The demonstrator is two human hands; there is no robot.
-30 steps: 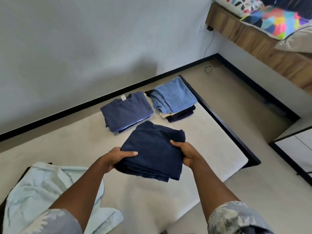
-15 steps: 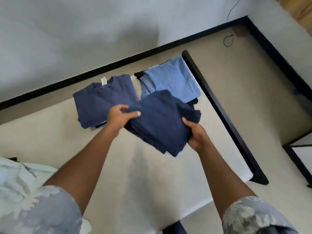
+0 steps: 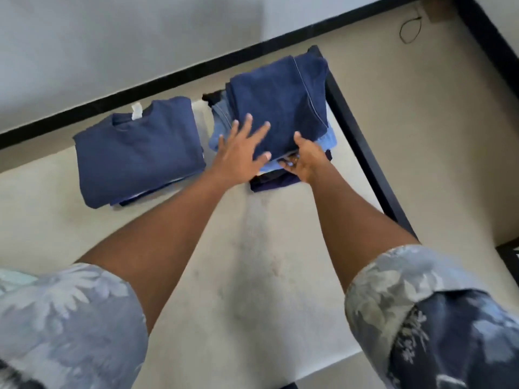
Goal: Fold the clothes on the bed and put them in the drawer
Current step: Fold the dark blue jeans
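- A folded navy sweater [image 3: 140, 153] lies on the bed [image 3: 252, 276], beside the stack [image 3: 269, 184].
- Left hand [image 3: 238, 155], fingers spread, presses folded dark jeans [image 3: 280, 102] atop the corner stack.
- Right hand [image 3: 306, 161] pinches the jeans' near edge; a careless pull could tip the stack off the bed.

The dark folded jeans [image 3: 280, 108] hide most of the pile under them: the light blue jeans [image 3: 329, 139] show only as slivers at the left and near edges, the darkest garments [image 3: 269, 184] as 1 strip at the bottom, their number untellable. How far the right hand [image 3: 306, 161] reaches its fingers under the dark jeans is hidden. A pale green cloth [image 3: 11, 277] is cut off by the left edge and a blurred sleeve [image 3: 70, 318]
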